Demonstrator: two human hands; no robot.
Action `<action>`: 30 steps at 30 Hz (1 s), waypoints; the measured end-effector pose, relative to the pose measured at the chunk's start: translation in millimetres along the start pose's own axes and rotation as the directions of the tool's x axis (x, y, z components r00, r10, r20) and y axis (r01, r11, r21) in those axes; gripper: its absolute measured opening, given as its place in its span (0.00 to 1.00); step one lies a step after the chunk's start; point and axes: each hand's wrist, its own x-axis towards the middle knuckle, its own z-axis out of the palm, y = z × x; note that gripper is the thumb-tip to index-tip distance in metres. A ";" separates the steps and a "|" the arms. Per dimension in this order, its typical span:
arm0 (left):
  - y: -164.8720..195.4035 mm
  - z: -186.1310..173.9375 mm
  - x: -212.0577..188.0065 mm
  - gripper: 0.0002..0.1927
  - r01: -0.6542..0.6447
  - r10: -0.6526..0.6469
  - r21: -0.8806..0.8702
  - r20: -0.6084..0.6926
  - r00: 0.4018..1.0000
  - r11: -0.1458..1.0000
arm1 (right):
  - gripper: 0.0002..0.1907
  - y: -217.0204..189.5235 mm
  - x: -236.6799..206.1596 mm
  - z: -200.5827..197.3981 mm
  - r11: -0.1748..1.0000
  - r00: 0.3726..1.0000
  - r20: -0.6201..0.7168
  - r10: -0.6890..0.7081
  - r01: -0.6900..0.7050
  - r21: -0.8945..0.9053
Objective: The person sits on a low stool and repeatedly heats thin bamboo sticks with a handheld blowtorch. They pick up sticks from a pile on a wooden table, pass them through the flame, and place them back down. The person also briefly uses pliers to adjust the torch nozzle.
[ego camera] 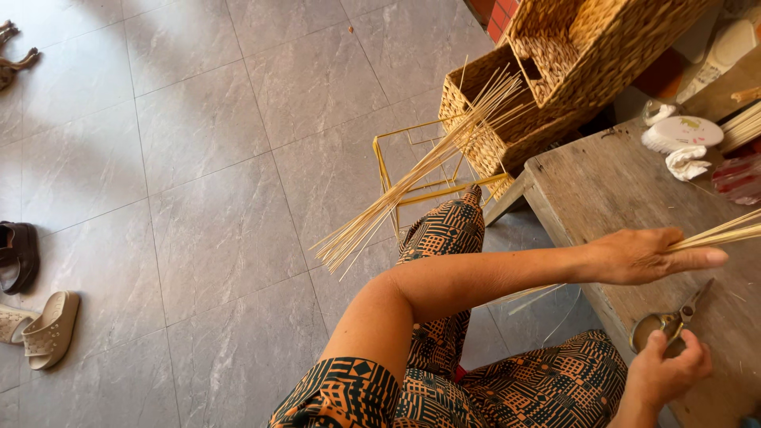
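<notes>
Left hand (646, 255): holds reed strands (725, 232), long axis running right along the desk (602, 190).
Right hand (664, 368): nearer the scissors (670, 321), fingers closed on a handle loop.

Head cam is looking steeply down from close above the lap, facing the floor (198, 198) and bench (626, 190) corner.

Thin pale straw strips (725, 234), bunched and lying nearly level over a weathered wooden bench, pinched at the near end; small dark metal scissors (670, 321) flat on the bench, blades closed, pointing up-right.
</notes>
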 end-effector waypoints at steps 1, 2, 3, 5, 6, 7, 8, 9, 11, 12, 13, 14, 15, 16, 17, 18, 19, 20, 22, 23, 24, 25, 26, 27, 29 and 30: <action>-0.6 1.1 -5.0 0.34 -0.068 0.066 -0.046 -0.038 0.997 0.997 | 0.17 -4.9 1.6 -1.8 0.994 0.998 0.014 0.061 -0.062 0.093; -2.9 3.4 -10.7 0.36 -0.137 0.131 -0.090 -0.076 0.988 0.986 | 0.18 -11.5 3.7 -4.7 0.975 0.992 0.033 0.122 -0.126 0.182; -5.0 5.7 -15.5 0.37 -0.208 0.194 -0.129 -0.117 0.974 0.970 | 0.19 -21.1 5.7 -7.6 0.960 0.993 0.024 0.119 -0.121 0.254; -9.1 12.2 -23.1 0.37 -0.235 0.221 -0.119 -0.119 0.968 0.965 | 0.23 -45.8 12.2 -16.6 0.912 0.993 0.008 0.115 -0.109 0.395; -10.3 17.4 -26.0 0.37 -0.247 0.233 -0.116 -0.121 0.965 0.962 | 0.27 -58.6 18.6 -25.0 0.756 0.984 0.122 0.126 -0.175 0.631; -11.0 23.3 -29.5 0.36 -0.226 0.215 -0.132 -0.094 0.972 0.965 | 0.32 -71.4 25.1 -34.1 0.536 0.966 0.237 0.102 -0.254 0.805; -11.2 28.6 -32.4 0.34 -0.207 0.200 -0.146 -0.064 0.978 0.967 | 0.37 -83.3 32.2 -43.2 0.274 0.941 0.336 0.046 -0.335 0.901; -11.1 32.1 -35.2 0.33 -0.187 0.185 -0.156 -0.032 0.982 0.970 | 0.39 -93.8 38.0 -50.9 0.240 0.933 0.360 -0.022 -0.345 0.907; -12.8 44.3 -44.5 0.31 -0.112 0.135 -0.232 0.087 0.987 0.966 | 0.42 -104.7 44.4 -65.3 0.183 0.902 0.404 -0.154 -0.376 0.909; -12.4 53.0 -49.4 0.30 -0.071 0.115 -0.269 0.148 0.982 0.960 | 0.39 -104.1 48.7 -70.5 0.206 0.896 0.414 -0.163 -0.379 0.902; -11.3 60.3 -54.0 0.30 -0.084 0.124 -0.248 0.148 0.981 0.965 | 0.35 -101.9 52.1 -69.1 0.227 0.892 0.422 -0.160 -0.383 0.895; -10.4 66.3 -58.5 0.30 -0.098 0.133 -0.224 0.150 0.980 0.970 | 0.32 -95.5 56.6 -67.8 0.219 0.889 0.432 -0.153 -0.396 0.892; -10.0 69.5 -62.0 0.30 -0.107 0.139 -0.202 0.153 0.978 0.973 | 0.28 -87.0 60.0 -64.3 0.165 0.893 0.431 -0.129 -0.410 0.897; -10.4 70.9 -64.6 0.29 -0.041 0.093 -0.271 0.181 0.979 0.962 | 0.25 -76.7 62.8 -60.0 0.097 0.895 0.431 -0.113 -0.422 0.901; -10.9 73.1 -68.1 0.28 0.027 0.048 -0.337 0.213 0.976 0.941 | 0.22 -65.3 64.7 -56.7 0.039 0.895 0.434 -0.106 -0.433 0.901; -10.5 74.1 -70.3 0.27 0.096 0.006 -0.397 0.247 0.969 0.913 | 0.19 -54.3 66.2 -54.7 0.029 0.891 0.442 -0.108 -0.441 0.897; -10.0 75.1 -71.2 0.28 0.044 0.053 -0.400 0.227 0.972 0.915 | 0.16 -44.9 66.6 -53.6 0.040 0.883 0.457 -0.109 -0.456 0.889; -8.1 76.0 -71.9 0.28 -0.008 0.100 -0.403 0.206 0.973 0.915 | 0.16 -38.6 68.8 -51.7 0.055 0.879 0.463 -0.117 -0.459 0.887; -3.4 70.6 -67.8 0.29 -0.108 0.174 -0.360 0.157 0.972 0.927 | 0.17 -35.0 74.2 -50.3 0.064 0.864 0.482 -0.143 -0.478 0.876; 0.0 64.6 -64.3 0.29 -0.155 0.204 -0.312 0.132 0.970 0.937 | 0.17 -38.2 78.0 -50.5 0.078 0.857 0.495 -0.144 -0.489 0.869; 3.3 59.0 -62.9 0.28 -0.200 0.235 -0.263 0.109 0.966 0.944 | 0.18 -43.7 81.4 -51.6 0.091 0.849 0.508 -0.144 -0.500 0.861; 4.2 49.0 -61.1 0.28 -0.077 0.107 -0.283 0.095 0.990 0.956 | 0.19 -51.5 87.8 -53.4 0.126 0.843 0.523 -0.126 -0.509 0.852; 4.3 32.2 -54.1 0.27 0.048 -0.023 -0.305 0.087 0.996 0.951 | 0.19 -61.0 87.7 -55.2 0.239 0.870 0.483 -0.100 -0.451 0.860; 4.9 15.1 -49.7 0.25 0.025 -0.010 -0.459 0.035 0.999 0.888 | 0.19 -71.8 87.7 -57.4 0.351 0.894 0.442 -0.073 -0.392 0.850; 4.6 -8.9 -42.2 0.21 0.035 -0.032 -0.661 0.017 0.999 0.749 | 0.21 -94.9 85.8 -63.6 0.680 0.970 0.229 -0.078 -0.116 0.724; 4.3 -19.5 -39.1 0.20 0.077 -0.054 -0.718 0.055 0.997 0.692 | 0.20 -106.6 83.9 -67.0 0.831 0.975 0.198 -0.104 -0.024 0.556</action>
